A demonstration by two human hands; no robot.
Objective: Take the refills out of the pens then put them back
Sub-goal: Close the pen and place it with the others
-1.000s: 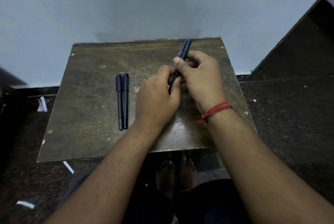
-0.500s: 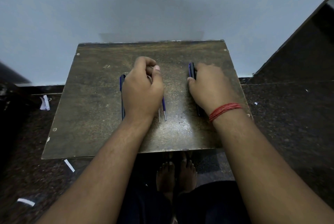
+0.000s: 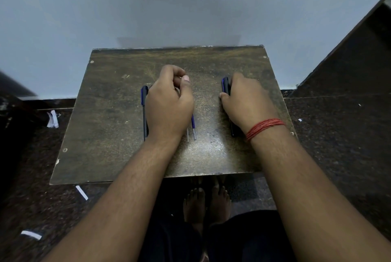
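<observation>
Left hand (image 3: 169, 105) curled over refills (image 3: 193, 128); right hand (image 3: 246, 100) grips pen (image 3: 226, 85) on table (image 3: 110, 113).

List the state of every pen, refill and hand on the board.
Left hand: fingers curled, over the refills, grip hidden.
Right hand: resting on a pen.
Right pen: flat on the board.
Left pen: lying flat, partly hidden.
Two refills: out, lying side by side.

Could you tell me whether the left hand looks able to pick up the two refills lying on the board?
Probably yes. The left hand sits right over the refills, whose ends poke out beside its wrist, and nothing lies between them. Its curled fingers seem empty.
</observation>
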